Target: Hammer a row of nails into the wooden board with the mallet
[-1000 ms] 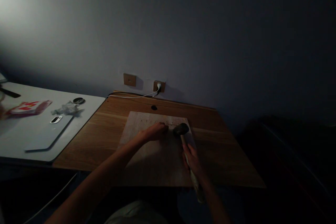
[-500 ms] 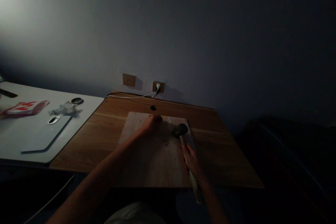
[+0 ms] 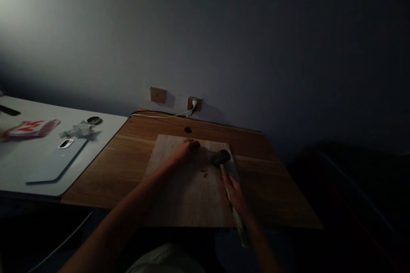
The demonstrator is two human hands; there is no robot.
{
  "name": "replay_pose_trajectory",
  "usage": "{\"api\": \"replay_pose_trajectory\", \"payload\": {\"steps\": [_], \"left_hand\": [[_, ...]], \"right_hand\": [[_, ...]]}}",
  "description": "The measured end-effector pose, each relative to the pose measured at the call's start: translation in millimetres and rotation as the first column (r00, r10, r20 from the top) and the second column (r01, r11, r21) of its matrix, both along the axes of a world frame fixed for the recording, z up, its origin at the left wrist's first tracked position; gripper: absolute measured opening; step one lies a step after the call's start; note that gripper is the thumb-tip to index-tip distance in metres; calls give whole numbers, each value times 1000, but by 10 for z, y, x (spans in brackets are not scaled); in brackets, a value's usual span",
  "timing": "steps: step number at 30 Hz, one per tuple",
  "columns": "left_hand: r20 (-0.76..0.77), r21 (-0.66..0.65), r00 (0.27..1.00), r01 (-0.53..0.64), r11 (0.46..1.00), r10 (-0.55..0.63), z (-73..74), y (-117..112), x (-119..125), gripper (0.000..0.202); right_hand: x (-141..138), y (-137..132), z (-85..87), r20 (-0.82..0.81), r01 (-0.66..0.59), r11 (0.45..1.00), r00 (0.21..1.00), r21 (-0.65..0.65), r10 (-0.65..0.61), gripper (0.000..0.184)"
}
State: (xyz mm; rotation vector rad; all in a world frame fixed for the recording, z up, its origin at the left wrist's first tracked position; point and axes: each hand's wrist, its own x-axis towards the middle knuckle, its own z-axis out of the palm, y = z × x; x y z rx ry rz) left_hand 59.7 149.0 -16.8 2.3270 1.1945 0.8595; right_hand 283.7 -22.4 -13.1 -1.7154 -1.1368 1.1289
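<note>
My right hand (image 3: 235, 194) is wrapped around the pale handle of a mallet (image 3: 220, 158) with a thick dark head, which looks like rubber. The head is over the right side of a pale wooden board (image 3: 185, 204), low over it or on it. On the far half of that board, my left hand (image 3: 186, 150) is closed, its fingers curled together at the tips. What they hold, if anything, is too dark to make out. Small brown bits (image 3: 204, 173) lie on the board between the hands, nearer me than the mallet head.
The board lies on a wooden tabletop (image 3: 272, 196) against a grey wall. A white table (image 3: 19, 175) adjoins on the left, with a flat grey scale (image 3: 57, 162), a crumpled clear bag (image 3: 78, 129), a red-and-white packet (image 3: 35, 129) and a round dark item (image 3: 94, 120). Cables (image 3: 160, 116) run to a wall socket (image 3: 199, 104).
The view has shifted slightly. Both hands and the mallet stay in nearly the same places, and the brown bits on the board show more clearly now.
</note>
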Motion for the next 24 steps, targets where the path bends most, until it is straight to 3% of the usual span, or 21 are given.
{"api": "replay_pose_trajectory", "payload": {"steps": [3,5,8,12,15,17,22,24], "left_hand": [[32,-26,999,-16,1000,17,-35,15,-13,30],[54,-39,998,-33,999,35,-59,23,-22,34],[70,-53,997,-26,998,30,-86,29,-28,38],[93,-56,995,-22,998,27,-118,43,-21,39],[123,-11,992,-27,1000,28,-152,62,-18,37],[133,-6,991,-12,1000,13,-174,74,-18,40],[127,-57,991,-23,998,30,-162,59,-8,42],[123,-67,992,-35,997,43,-134,39,-4,40]], "right_hand": [[-19,25,75,1,-26,1000,1000,-9,26,64],[-38,63,214,22,-54,999,998,-9,54,60],[-91,122,623,54,-86,994,995,69,83,52],[-223,154,1327,31,-39,952,999,303,31,51],[-354,194,1557,6,-10,897,1000,443,8,49],[-434,264,1448,33,-34,898,999,440,21,48],[-551,536,677,192,-192,967,968,167,159,41],[-551,617,473,192,-200,977,964,79,182,41]]}}
